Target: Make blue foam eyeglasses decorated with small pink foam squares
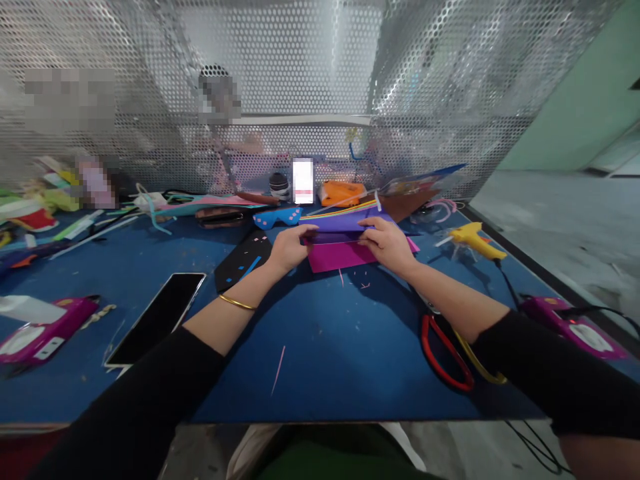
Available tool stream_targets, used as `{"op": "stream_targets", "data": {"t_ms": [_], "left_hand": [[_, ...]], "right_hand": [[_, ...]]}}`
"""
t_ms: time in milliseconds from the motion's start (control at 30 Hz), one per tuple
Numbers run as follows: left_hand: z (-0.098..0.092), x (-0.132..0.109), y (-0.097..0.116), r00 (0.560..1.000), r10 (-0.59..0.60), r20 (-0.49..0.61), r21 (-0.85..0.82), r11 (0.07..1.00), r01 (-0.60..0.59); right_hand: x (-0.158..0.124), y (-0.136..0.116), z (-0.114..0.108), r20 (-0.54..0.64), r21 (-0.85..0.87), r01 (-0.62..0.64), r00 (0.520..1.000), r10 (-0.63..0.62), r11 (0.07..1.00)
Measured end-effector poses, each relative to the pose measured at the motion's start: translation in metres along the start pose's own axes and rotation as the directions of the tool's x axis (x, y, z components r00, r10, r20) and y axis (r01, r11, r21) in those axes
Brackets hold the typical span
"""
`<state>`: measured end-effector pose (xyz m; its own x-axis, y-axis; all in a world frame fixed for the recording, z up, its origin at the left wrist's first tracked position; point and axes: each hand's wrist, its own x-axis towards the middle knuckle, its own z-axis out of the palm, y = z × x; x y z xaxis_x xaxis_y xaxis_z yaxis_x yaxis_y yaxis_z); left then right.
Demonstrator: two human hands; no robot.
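A purple-blue sheet [336,223], folded or curled along its near edge, lies between my two hands over the blue table. My left hand [291,247] grips its left end, thumb and fingers pinched together. At the right end, my right hand [387,243] pinches the same sheet. A magenta sheet [335,257] sits underneath and sticks out toward me. Behind the purple one, the striped edges of several coloured sheets [345,211] show. Red-and-gold handled scissors [445,353] rest partly under my right forearm.
A phone [157,320] and a magenta power strip [55,330] lie at left. Black sheet [243,260] and blue cut-out glasses [277,217] are beside my left hand. A yellow glue gun [475,240] with a cord stands at right. Behind is a perforated metal screen [300,67].
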<state>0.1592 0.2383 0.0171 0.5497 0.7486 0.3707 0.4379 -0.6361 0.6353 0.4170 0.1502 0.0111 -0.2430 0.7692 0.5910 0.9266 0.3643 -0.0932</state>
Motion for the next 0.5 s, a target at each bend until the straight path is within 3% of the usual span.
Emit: {"op": "stream_targets", "data": {"t_ms": [267,500], "left_hand": [[-0.003,0.004,-0.002,0.998,-0.042,0.036,-0.023,0.999,0.043],[-0.007,0.002,0.006,0.993,-0.100,0.058,-0.003,0.995,0.100]], "right_hand": [[-0.016,-0.008,-0.006,-0.049,0.015,0.116,0.992,-0.115,0.993],[-0.031,-0.008,-0.008,-0.040,-0.053,0.121,0.992,-0.123,0.991]]}}
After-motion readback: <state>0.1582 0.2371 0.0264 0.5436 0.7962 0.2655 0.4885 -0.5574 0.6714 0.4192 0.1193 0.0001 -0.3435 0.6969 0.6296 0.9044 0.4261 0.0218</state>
